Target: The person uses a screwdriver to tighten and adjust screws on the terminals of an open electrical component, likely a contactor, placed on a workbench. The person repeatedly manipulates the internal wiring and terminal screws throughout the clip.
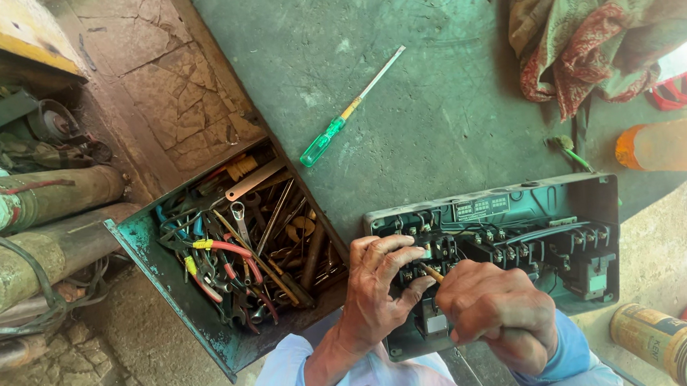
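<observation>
You're bracing the open electrical control box point(531, 225) at lower centre with your left hand point(382, 286), fingers spread over the terminals to steady it. Your right hand point(493, 309) is closing tight around a screwdriver point(430, 273), tip angling into the wiring. The toolbox point(206, 332) is sitting left, within reach; a green screwdriver point(348, 110) is lying above.

The right hand point(496, 308) hides its tool's handle (only the tip shows).
</observation>
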